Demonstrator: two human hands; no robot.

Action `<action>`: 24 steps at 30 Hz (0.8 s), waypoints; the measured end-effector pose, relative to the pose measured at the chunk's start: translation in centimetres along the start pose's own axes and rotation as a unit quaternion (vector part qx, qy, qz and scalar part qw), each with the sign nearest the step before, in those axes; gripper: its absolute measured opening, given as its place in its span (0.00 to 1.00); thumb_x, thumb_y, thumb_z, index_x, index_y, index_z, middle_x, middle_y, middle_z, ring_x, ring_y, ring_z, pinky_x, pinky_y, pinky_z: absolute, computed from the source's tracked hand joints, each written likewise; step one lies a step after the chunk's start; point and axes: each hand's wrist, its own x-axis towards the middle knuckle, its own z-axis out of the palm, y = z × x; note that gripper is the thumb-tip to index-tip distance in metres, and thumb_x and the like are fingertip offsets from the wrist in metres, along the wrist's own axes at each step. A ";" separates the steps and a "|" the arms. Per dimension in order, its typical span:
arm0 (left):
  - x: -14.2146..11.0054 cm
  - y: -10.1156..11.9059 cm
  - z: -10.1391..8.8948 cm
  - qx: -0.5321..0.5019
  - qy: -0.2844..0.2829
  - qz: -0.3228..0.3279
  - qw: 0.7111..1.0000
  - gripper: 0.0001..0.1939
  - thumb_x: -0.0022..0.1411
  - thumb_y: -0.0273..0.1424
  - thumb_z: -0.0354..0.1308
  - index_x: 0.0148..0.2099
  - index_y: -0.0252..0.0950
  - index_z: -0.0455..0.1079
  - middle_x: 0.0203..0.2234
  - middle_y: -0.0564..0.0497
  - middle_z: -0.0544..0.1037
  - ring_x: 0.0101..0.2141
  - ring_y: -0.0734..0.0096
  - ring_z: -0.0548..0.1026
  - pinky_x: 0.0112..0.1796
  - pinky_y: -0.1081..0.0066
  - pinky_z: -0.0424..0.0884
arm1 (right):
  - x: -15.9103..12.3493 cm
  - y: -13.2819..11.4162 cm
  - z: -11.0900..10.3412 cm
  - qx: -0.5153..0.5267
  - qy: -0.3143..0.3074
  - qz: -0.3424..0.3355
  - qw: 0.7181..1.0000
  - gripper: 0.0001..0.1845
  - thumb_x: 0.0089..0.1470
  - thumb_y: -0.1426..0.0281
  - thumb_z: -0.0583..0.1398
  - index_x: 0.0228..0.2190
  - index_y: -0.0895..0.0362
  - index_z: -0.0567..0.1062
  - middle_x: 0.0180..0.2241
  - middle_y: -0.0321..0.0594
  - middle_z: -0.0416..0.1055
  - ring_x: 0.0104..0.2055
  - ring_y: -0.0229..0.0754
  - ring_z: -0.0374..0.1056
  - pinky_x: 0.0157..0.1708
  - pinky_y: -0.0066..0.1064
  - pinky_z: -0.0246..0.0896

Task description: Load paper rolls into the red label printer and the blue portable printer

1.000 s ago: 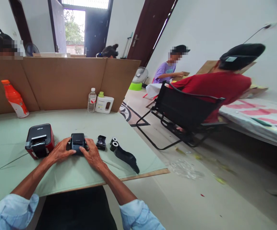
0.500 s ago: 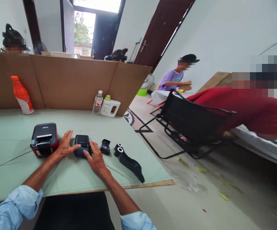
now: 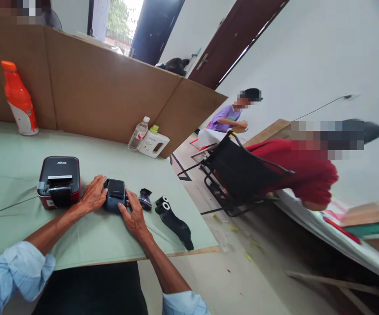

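A small dark grey device (image 3: pixel 115 193) lies on the pale green table (image 3: pixel 8 166). My left hand (image 3: pixel 92 195) cups its left side with curled fingers. My right hand (image 3: pixel 134 217) presses its right front edge, fingers bent against it. Left of my left hand stands a red and black label printer (image 3: pixel 58 181). Just right of my right hand lie a small black clip-like part (image 3: pixel 145 198) and a black strap with two white-ended rolls (image 3: pixel 172 220).
A cardboard screen (image 3: pixel 94 94) lines the table's far edge, with an orange bottle (image 3: pixel 19 99), a water bottle (image 3: pixel 138 134) and a white jug (image 3: pixel 153 143) before it. To the right, a person in red (image 3: pixel 302 170) leans from a black folding chair (image 3: pixel 238 168); another person in purple (image 3: pixel 228 119) sits beyond.
The view has tilted and swung left. My left hand's fingers have curled tighter onto the dark device. The person in red has leaned further down to the right.
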 end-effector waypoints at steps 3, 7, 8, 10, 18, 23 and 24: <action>0.4 -0.4 0.6 -0.042 -0.001 0.043 0.998 0.28 0.67 0.29 0.50 0.67 0.32 0.64 0.69 0.37 0.64 0.68 0.54 0.63 0.69 0.50 0.59 | -0.1 -0.1 -0.1 -0.017 -0.003 0.003 1.000 0.30 0.66 0.62 0.59 0.66 0.54 0.66 0.61 0.51 0.68 0.62 0.52 0.66 0.57 0.45 0.70; 0.5 -1.3 0.8 -0.100 -0.001 0.078 0.992 0.27 0.67 0.29 0.50 0.67 0.33 0.65 0.67 0.38 0.67 0.67 0.54 0.65 0.69 0.48 0.58 | -0.2 -0.3 -0.2 -0.030 -0.008 -0.001 1.000 0.30 0.66 0.62 0.58 0.67 0.55 0.65 0.61 0.53 0.67 0.63 0.53 0.65 0.59 0.49 0.67; 0.4 -1.5 0.7 -0.113 -0.001 0.084 0.990 0.28 0.67 0.29 0.49 0.68 0.34 0.64 0.67 0.39 0.68 0.67 0.55 0.65 0.69 0.48 0.58 | -0.2 -0.4 -0.2 -0.033 -0.007 -0.001 0.999 0.30 0.67 0.62 0.58 0.67 0.55 0.64 0.61 0.53 0.67 0.63 0.54 0.65 0.60 0.50 0.66; 0.1 -1.7 0.6 -0.132 -0.002 0.094 0.987 0.28 0.68 0.30 0.49 0.69 0.35 0.64 0.67 0.40 0.68 0.67 0.56 0.66 0.69 0.49 0.59 | -0.1 -0.4 -0.2 -0.039 -0.004 0.001 0.999 0.31 0.67 0.62 0.58 0.67 0.55 0.64 0.62 0.53 0.67 0.64 0.54 0.64 0.63 0.51 0.64; -1.0 -0.7 -0.5 -0.117 0.002 0.087 0.989 0.27 0.72 0.36 0.48 0.70 0.37 0.63 0.67 0.42 0.68 0.67 0.54 0.65 0.69 0.49 0.59 | -0.2 -0.6 -0.5 -0.032 -0.014 -0.001 0.999 0.33 0.68 0.62 0.58 0.70 0.55 0.59 0.65 0.54 0.64 0.67 0.55 0.61 0.66 0.53 0.61; -1.0 0.7 -1.3 -0.080 -0.002 0.087 0.993 0.26 0.74 0.37 0.48 0.70 0.38 0.64 0.66 0.43 0.69 0.66 0.55 0.66 0.69 0.52 0.59 | -0.8 -0.9 -0.7 -0.024 -0.009 0.004 1.000 0.36 0.69 0.62 0.57 0.72 0.53 0.53 0.67 0.54 0.61 0.69 0.57 0.58 0.67 0.57 0.59; -0.9 1.0 -1.5 -0.075 -0.003 0.086 0.993 0.25 0.74 0.37 0.48 0.70 0.38 0.64 0.66 0.43 0.70 0.66 0.55 0.66 0.69 0.52 0.60 | -0.9 -1.0 -0.7 -0.021 -0.009 0.006 1.000 0.36 0.69 0.62 0.57 0.73 0.53 0.52 0.67 0.54 0.60 0.70 0.58 0.57 0.67 0.58 0.58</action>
